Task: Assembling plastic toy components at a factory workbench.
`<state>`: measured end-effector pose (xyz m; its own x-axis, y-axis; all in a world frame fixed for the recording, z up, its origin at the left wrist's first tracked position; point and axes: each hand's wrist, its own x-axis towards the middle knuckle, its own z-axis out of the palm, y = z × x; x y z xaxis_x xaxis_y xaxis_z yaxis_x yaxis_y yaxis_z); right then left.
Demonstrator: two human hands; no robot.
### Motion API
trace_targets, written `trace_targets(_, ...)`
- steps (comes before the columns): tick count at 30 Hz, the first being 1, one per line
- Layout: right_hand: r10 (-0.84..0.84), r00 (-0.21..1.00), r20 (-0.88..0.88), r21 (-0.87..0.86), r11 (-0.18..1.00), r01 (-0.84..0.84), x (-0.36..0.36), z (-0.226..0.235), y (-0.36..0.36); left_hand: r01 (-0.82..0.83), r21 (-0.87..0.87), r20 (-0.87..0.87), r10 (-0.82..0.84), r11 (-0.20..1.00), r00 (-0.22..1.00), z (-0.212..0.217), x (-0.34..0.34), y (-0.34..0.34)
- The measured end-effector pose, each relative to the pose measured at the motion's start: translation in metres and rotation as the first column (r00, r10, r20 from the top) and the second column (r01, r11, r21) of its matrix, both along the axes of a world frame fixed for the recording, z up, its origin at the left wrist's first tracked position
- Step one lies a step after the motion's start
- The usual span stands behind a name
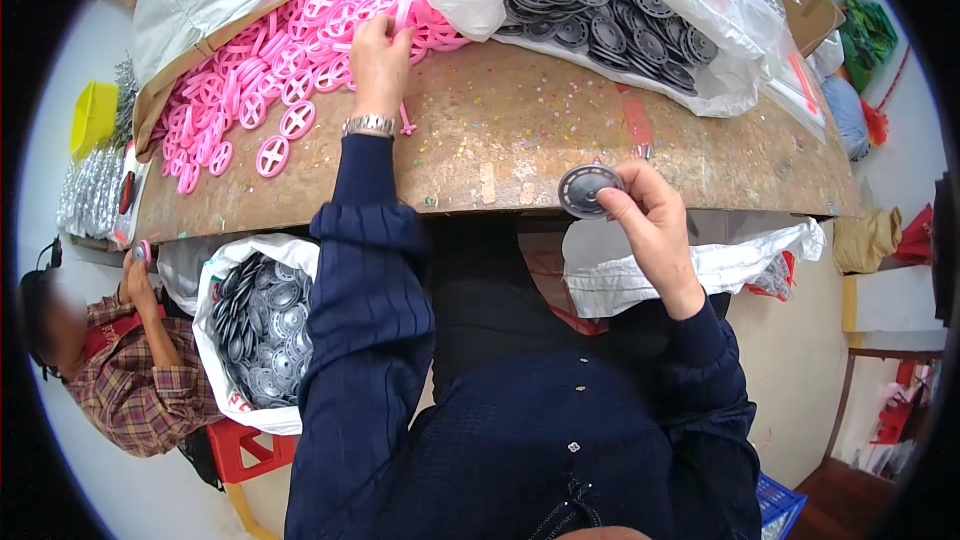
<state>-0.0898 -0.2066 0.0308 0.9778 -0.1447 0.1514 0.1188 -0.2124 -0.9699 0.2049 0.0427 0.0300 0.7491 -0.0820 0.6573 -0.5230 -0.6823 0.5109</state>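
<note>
My left hand [380, 62] reaches to the near edge of a heap of pink plastic rings with crossed spokes [298, 120]. Its thumb and fingers close on a pink ring [404, 12] at the heap; the fingertips partly hide the grip. Over the table's front edge, my right hand [652, 218] pinches a round dark grey plastic disc [584, 190] between thumb and fingers. The disc has a raised centre and slots around its rim. More grey discs [612, 25] lie in an open white sack [735, 90] on the table's far right.
A brown table [480, 140] carries scattered coloured specks. Left of my legs, a white sack [210, 340] of grey discs stands by a red stool [240, 450]. At the far left, a person in a plaid shirt [140, 390] holds a small pink-rimmed piece [143, 251].
</note>
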Motion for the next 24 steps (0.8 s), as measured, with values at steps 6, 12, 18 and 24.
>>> trace_targets(6, 0.020, 1.000, 0.010, 0.290, 0.957, -0.022, 0.008, 0.003, -0.014, 0.121, -0.509, -0.286, -0.300, 0.852, 0.910, 0.019, -0.094, -0.002)
trace_targets(12, 0.193, 0.979, -0.060, 0.675, 0.730, -0.103, 0.017, 0.007, -0.019, 0.334, 0.198, 0.215, -0.373, 0.922, 0.903, 0.015, -0.156, -0.014)
trace_targets(18, 0.223, 0.970, -0.096, 0.688, 0.719, -0.097, 0.026, 0.015, -0.013, 0.466, 0.332, 0.122, -0.527, 0.820, 0.841, 0.005, -0.193, -0.026)
trace_targets(24, 0.234, 0.962, -0.140, 0.606, 0.789, -0.103, 0.030, 0.004, -0.004, 0.611, 0.166, 0.099, -0.630, 0.774, 0.770, -0.004, -0.206, -0.040)
